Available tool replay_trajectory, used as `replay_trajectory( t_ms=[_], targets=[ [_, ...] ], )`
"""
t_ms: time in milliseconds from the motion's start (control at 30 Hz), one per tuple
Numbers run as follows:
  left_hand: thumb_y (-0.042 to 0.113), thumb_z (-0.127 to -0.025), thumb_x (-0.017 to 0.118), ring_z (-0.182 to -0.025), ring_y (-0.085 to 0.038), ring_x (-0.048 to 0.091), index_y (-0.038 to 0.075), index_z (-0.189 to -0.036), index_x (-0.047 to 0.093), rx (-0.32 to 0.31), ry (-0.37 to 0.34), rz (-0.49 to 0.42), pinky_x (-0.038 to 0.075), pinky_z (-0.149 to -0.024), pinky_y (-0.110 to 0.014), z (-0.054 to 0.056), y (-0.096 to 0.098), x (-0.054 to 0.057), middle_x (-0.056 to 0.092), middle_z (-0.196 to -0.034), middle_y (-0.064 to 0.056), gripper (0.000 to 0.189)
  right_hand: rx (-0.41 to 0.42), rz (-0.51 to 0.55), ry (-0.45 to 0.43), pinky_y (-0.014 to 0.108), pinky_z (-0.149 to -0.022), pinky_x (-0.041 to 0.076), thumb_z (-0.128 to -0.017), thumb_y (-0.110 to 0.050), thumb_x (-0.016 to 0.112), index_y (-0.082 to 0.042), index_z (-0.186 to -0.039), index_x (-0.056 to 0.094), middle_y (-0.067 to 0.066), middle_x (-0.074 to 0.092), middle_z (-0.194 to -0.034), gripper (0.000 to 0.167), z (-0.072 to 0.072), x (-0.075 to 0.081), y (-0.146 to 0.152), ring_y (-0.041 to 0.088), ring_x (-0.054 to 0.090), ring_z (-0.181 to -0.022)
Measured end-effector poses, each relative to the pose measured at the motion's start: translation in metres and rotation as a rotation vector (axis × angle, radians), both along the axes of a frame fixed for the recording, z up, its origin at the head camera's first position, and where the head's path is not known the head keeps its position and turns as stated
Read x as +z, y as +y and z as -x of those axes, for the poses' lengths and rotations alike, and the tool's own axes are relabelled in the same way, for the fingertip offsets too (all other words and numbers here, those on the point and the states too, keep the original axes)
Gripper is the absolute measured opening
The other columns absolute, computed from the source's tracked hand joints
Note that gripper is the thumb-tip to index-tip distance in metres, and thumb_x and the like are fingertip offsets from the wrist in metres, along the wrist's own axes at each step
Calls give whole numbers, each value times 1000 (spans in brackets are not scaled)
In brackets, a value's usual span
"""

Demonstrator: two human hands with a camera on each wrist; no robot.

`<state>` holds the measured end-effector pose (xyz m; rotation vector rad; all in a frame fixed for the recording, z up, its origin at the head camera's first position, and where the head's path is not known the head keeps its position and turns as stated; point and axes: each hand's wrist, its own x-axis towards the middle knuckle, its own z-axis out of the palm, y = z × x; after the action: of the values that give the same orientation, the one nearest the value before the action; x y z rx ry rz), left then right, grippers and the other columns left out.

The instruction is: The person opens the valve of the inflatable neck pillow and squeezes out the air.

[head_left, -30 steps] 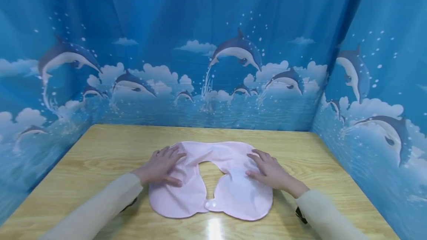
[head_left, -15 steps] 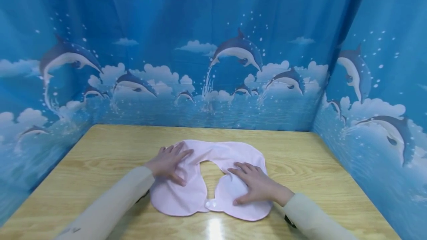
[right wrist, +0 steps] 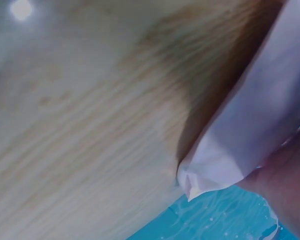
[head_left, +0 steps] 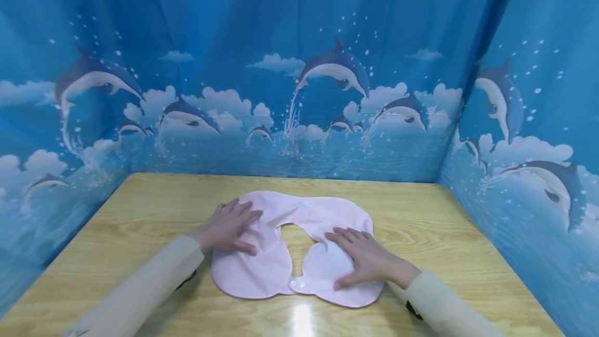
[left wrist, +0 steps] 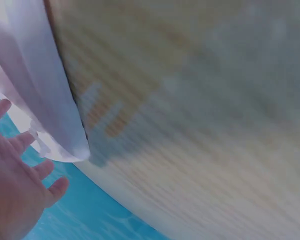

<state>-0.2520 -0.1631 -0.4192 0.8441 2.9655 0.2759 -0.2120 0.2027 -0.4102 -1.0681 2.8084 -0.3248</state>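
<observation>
A pale pink baby bib (head_left: 252, 277) lies spread on the wooden table, its neck opening in the middle. White snaps (head_left: 297, 284) join the two ends at the near side. On the bib's upper left part is my left hand (head_left: 229, 228), fingers spread. My right hand (head_left: 367, 259) rests on the right part, fingers extended and thumb apart. In the left wrist view the bib's edge (left wrist: 55, 100) stands slightly off the table beside the left hand (left wrist: 15, 190). The right wrist view has the bib's edge (right wrist: 235, 135) next to part of the right hand (right wrist: 285, 180).
The light wood table (head_left: 154, 212) extends around the bib on all sides. A blue curtain (head_left: 262, 30) printed with dolphins and clouds hangs behind it and along both sides.
Over the second, my right hand moved inward and toward me across the bib. My left hand shifted inward, then back outward. The bib's upper left edge has moved slightly away from me.
</observation>
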Motion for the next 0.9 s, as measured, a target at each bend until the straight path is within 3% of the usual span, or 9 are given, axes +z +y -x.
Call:
replay_trajectory(
  t_ms=[133,267,400,533,900],
  targets=[
    [79,-59,56,-133,-49,19,22,-142,32,-55,34,-24,22,-98,-67,-14,-3,-2,25,-148,-18,103,2,0,19,63,-99,24,-60,-74,63,-23,-144,24,11,30,-146,106,-2,-3,5,42,32,-129],
    [79,-50,61,-134,-49,11,23,-143,28,-88,-23,-21,18,-99,-68,-26,-6,-2,17,-151,-17,114,18,-18,37,65,-98,24,-61,-75,61,-23,-144,25,12,30,-147,105,-2,-7,9,43,31,-129],
    [78,-48,63,-136,-48,2,26,-144,24,-39,-136,-23,11,-100,-69,-31,-8,-4,9,-153,-15,117,27,-18,30,66,-99,22,-64,-71,63,-22,-144,27,13,31,-146,101,1,-7,11,45,30,-129],
    [76,-49,65,-135,-50,1,28,-145,22,5,-188,-31,9,-100,-70,-31,-8,-6,6,-154,-12,115,23,-17,27,68,-97,22,-64,-68,65,-22,-143,29,14,33,-144,98,9,-5,13,47,31,-127],
    [77,-50,65,-131,-55,11,24,-144,26,6,-106,-31,15,-96,-72,-32,-5,-7,15,-151,-16,115,21,-7,-12,65,-99,20,-63,-66,68,-19,-143,29,16,34,-143,101,20,-3,18,45,30,-129]
  ],
)
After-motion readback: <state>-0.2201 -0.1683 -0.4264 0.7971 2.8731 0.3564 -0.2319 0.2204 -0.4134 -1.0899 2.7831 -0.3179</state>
